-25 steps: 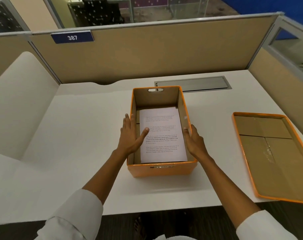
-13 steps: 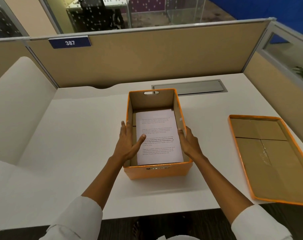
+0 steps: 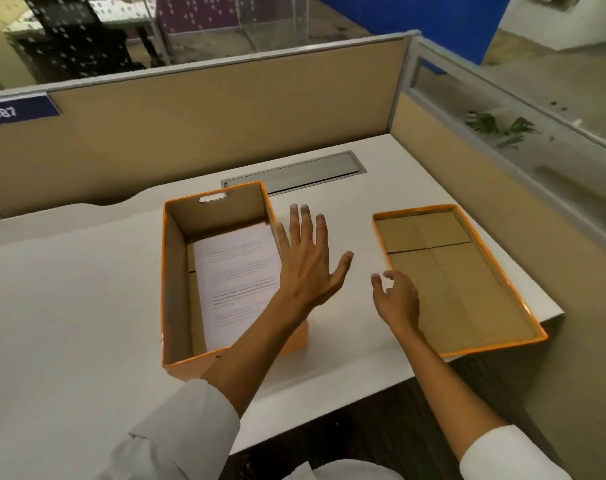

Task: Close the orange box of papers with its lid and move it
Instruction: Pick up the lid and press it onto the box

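On the white tabletop [image 3: 69,306], toward its middle, the orange box [image 3: 177,289] stands open, a deep rectangular carton with bright orange outer walls and rim and plain brown cardboard inside; an oval handle slot is cut through its far end wall. A stack of papers [image 3: 239,282] lies flat on its floor, the top sheet white with lines of small print too blurred to read. The lid [image 3: 457,278] lies well apart to the right of the box, upside down, a shallow tray of the same make: thin orange rim, brown cardboard flaps meeting at seams across its inner face. Its near right corner sits at the tabletop's front edge. Between box and lid, both hands are in the air and hold nothing. The left hand [image 3: 308,261] reaches across the near right corner of the box, the forearm passing over that corner, the grip spread wide with fingers fanned and palm down just beside the box's right wall, over bare tabletop. The right hand [image 3: 397,299] is closer to the lid, just short of its left rim, the grip loosely parted with fingers curled and thumb set off from them, not touching the cardboard. Both arms wear pale sleeves pushed up the forearm. Behind the box a long grey metal cable flap [image 3: 294,173] is set flush into the tabletop, and tan fabric partition panels [image 3: 225,116] with grey frames enclose the back and right side.
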